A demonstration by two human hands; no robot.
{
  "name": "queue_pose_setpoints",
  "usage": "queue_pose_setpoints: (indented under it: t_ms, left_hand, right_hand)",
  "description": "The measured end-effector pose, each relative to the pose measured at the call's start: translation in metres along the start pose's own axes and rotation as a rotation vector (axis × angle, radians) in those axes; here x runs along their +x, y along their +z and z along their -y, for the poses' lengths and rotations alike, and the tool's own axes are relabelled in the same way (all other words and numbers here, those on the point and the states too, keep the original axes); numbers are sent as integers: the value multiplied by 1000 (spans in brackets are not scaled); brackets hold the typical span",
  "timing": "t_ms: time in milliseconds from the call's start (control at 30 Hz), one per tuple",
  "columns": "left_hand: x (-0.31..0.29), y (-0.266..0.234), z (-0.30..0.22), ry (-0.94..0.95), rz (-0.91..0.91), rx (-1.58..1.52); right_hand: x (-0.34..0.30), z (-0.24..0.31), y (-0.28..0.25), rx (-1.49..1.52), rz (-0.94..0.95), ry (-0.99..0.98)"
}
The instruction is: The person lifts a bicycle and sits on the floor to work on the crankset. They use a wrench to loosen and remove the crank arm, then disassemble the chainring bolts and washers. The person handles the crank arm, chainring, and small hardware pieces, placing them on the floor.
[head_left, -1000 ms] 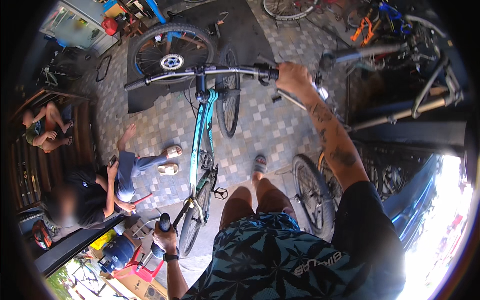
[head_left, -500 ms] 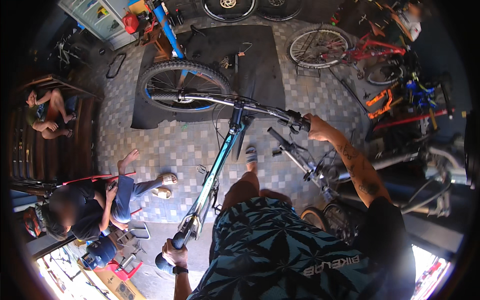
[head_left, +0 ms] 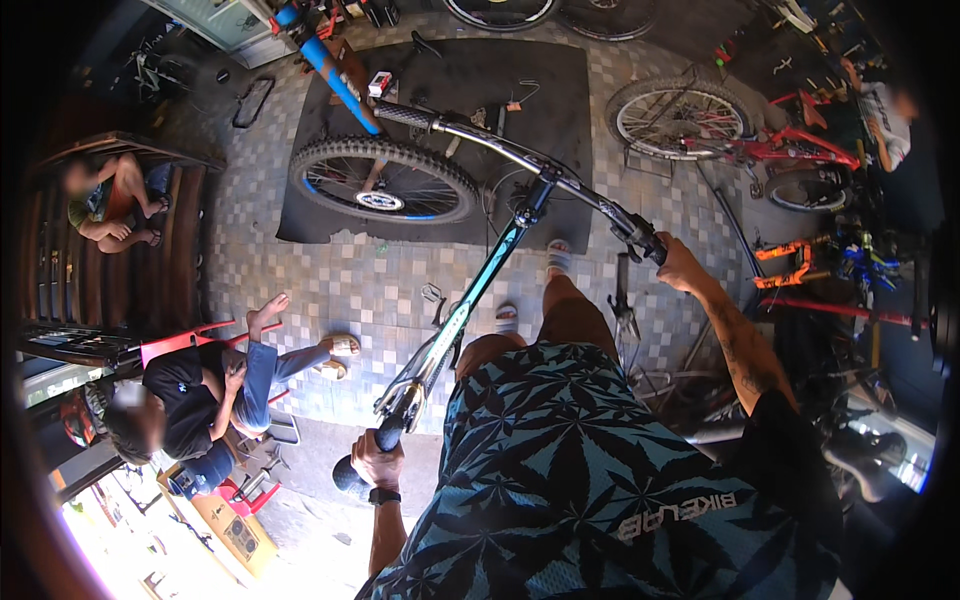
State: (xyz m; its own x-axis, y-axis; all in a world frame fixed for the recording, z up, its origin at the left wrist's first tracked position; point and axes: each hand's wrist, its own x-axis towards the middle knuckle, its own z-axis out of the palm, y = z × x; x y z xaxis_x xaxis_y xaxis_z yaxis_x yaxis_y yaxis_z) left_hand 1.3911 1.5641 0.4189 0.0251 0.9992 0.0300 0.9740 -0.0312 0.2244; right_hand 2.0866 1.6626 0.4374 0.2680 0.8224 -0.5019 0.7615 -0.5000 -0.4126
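One left hand (head_left: 378, 462) on probably one saddle (head_left: 349, 479), right hand (head_left: 682, 265) on handlebar (head_left: 500, 148)

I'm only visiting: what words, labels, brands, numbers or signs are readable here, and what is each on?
Patterned shirt: pale lettering, legible, but I won't copy its wording.
Bicycle frame: dark lettering, too small to read surely.
Black T-shirt at left: small light mark, unreadable.
Red-and-white box: any print is too small to read.

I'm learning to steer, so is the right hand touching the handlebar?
Touching: the head view shows the right hand closed around the end of the handlebar.
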Motion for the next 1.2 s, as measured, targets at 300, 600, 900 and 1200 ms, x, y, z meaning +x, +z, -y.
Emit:
queue_pose_setpoints:
  t_ms: [300,600,900,1200]
  left_hand:
    - [48,25,-98,-27,13,25]
    - [102,45,-194,-127,108,-10]
    - [160,67,-293,-229,256,105]
    - [234,75,-382,-322,311,-8]
  right_hand:
    - [58,-37,-75,87,14,125]
    - [155,-99,-159,-51,-53,9]
    - [302,-112,-300,-180,-26,-217]
    - [436,-89,-408,-234,99,-323]
